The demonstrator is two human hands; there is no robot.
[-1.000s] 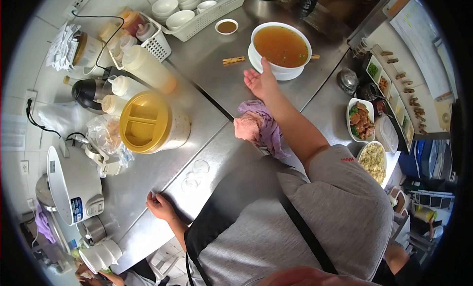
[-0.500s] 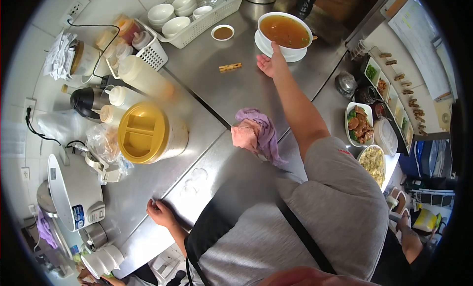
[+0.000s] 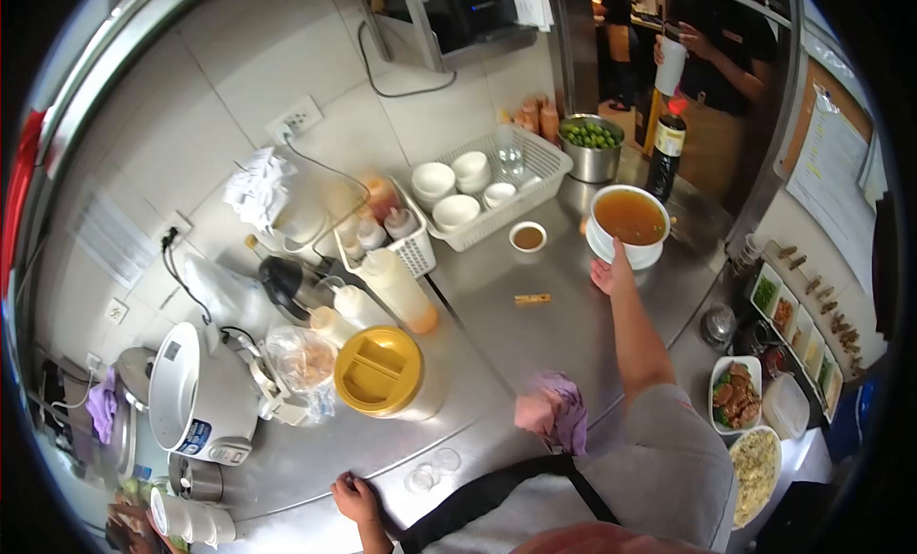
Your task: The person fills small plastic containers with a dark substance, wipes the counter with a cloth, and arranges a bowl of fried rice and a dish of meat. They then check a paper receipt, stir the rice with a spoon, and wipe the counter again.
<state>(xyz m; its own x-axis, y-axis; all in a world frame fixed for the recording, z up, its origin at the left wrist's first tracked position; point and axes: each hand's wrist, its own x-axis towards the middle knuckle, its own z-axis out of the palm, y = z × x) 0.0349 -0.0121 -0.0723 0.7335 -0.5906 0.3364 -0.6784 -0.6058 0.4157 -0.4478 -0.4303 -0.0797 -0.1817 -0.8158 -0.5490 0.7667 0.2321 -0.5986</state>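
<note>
Soup bowl (image 3: 638,245), round and white, filled with orange-brown broth (image 3: 630,216), sits on a white plate (image 3: 647,260) at the far right of the steel table (image 3: 497,353). The right hand (image 3: 611,275) has its thumb against the bowl's near side, fingers loosely curled; I cannot tell whether its grip holds the plate. Just behind stand a dark, red-capped bottle (image 3: 667,158) and a metal pot (image 3: 594,165) of small green pieces. Leftward are a small cup (image 3: 527,249) of brown sauce, a wooden clothespin (image 3: 533,299) and a perforated plastic basket (image 3: 468,237) holding white bowls (image 3: 435,181). Nearer lies a crumpled pink-and-purple cloth (image 3: 564,411). The left hand (image 3: 355,500) is half-curled at the table's front; whether its grip holds anything is unclear.
</note>
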